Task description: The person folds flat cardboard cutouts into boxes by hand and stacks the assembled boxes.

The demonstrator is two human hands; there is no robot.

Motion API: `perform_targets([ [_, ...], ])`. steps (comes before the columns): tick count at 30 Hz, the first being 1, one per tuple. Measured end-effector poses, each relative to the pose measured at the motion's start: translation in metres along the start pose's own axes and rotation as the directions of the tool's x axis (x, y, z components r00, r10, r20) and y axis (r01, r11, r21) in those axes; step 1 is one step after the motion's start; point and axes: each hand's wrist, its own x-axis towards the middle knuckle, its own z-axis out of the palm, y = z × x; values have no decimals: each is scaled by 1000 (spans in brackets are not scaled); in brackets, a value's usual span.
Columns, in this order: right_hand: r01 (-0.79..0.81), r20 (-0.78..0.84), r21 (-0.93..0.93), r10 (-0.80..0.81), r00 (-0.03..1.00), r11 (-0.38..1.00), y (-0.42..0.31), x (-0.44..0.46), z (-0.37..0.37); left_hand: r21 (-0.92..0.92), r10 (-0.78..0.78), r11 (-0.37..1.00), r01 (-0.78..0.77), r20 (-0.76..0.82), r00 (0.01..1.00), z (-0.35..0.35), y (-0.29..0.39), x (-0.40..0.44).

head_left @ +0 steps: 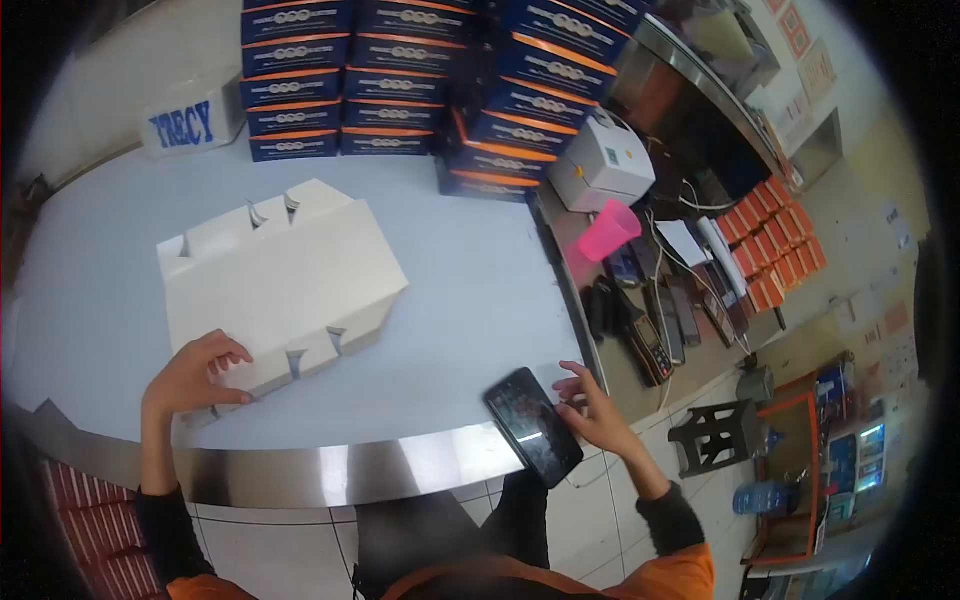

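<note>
A stack of flat white die-cut cardboard blanks [285, 270] with slotted edges lies on the pale table. At its near left corner is my left hand [205, 375], fingers curved and thumb spread apart, resting against the stack without a visible grip. A black smartphone [535, 425] lies at the table's front edge, its lower end jutting past the metal rim. Just right of the phone hovers my right hand [594, 412], its fingers apart and nothing in them. The thumb comes close to the phone's edge; whether it touches I cannot tell.
Dark blue boxes with orange edges [395, 60] stand piled at the back. A white label printer [605, 165], a pink cup [608, 232] and a handheld device [645, 345] with cables occupy the right side counter. A white bag with blue letters [190, 120] sits back left.
</note>
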Motion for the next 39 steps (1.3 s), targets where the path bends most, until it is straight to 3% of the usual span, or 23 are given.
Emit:
perform_targets([
  [1, -41, -74, 178, 55, 996, 983, 13, -7, 6, 12, -6, 1000, 6, -7, 1000, 0, -1, 0],
  [2, -54, -107, 230, 81, 991, 972, 21, -11, 10, 20, 1, 1000, -1, -1, 1000, -1, -1, 1],
  [3, -55, -114, 238, 84, 990, 970, 20, -15, 12, 4, -30, 1000, 30, 37, 999, -3, -2, 3],
  [5, 86, -138, 2, -85, 987, 996, 11, -18, 14, 2, -62, 998, 62, 79, 995, -8, -2, 5],
  [6, 77, -119, -64, -84, 989, 995, 7, -18, 13, -47, -78, 995, 84, 121, 990, -10, -2, 7],
  [11, 78, -205, 131, -50, 977, 988, 15, -26, 15, -207, -173, 955, 210, 185, 967, -18, -3, 8],
  [13, 85, -244, 220, -29, 969, 972, 19, -29, 19, -348, -325, 880, 323, 54, 944, -21, -25, 6],
  [14, 125, -357, 272, -21, 934, 954, 17, -30, 20, -341, -328, 882, 326, 53, 943, -21, -25, 6],
  [16, 168, -535, 319, 31, 844, 933, 5, -35, 20, -51, -227, 973, 225, -40, 973, -23, -25, 5],
  [17, 169, -535, 326, 34, 844, 930, 5, -37, 20, -44, -230, 973, 228, -40, 972, -24, -19, 3],
  [19, 298, -680, 392, 55, 732, 870, 6, -40, 21, 35, -91, 993, 112, -380, 920, -26, -8, -1],
  [20, 368, -738, 400, 57, 672, 839, -5, -42, 22, -137, -130, 988, 66, -540, 832, -28, -12, -4],
  [23, 493, -805, 276, -82, 587, 825, -31, -52, 36, -98, -35, 995, -19, -526, 850, -39, 85, -29],
  [24, 468, -745, 268, -127, 655, 842, -42, -60, 41, -103, -47, 995, -2, -466, 883, -38, 109, -42],
  [25, 517, -632, 221, -282, 722, 827, -53, -63, 45, -109, -60, 994, 17, -404, 913, -28, 125, -56],
  [27, 637, -377, 186, -544, 750, 748, -76, -60, 62, 248, 202, 967, -51, -637, 744, 29, 119, -87],
  [29, 746, -241, 221, -706, 666, 628, -104, -49, 80, 348, 120, 937, -29, -243, 963, 52, 188, -90],
  [31, 725, -238, 231, -685, 689, 649, -118, -43, 97, 132, 79, 989, -62, -124, 989, 82, 203, -95],
  [34, 515, -433, 466, -322, 842, 720, -131, -32, 102, 41, 55, 998, -51, -113, 992, 98, 213, -105],
  [35, 514, -432, 468, -321, 843, 720, -131, -30, 98, 41, 54, 998, -49, -112, 992, 100, 210, -109],
  [37, 498, -193, 452, -464, 865, 740, -129, -30, 89, -133, -2, 991, -23, -185, 983, 104, 200, -118],
  [38, 531, -270, 536, -463, 844, 656, -126, -28, 92, -135, -3, 991, -22, -183, 983, 108, 192, -123],
  [39, 530, -270, 535, -462, 845, 657, -125, -28, 89, -360, -150, 931, 52, -252, 956, 112, 181, -127],
])
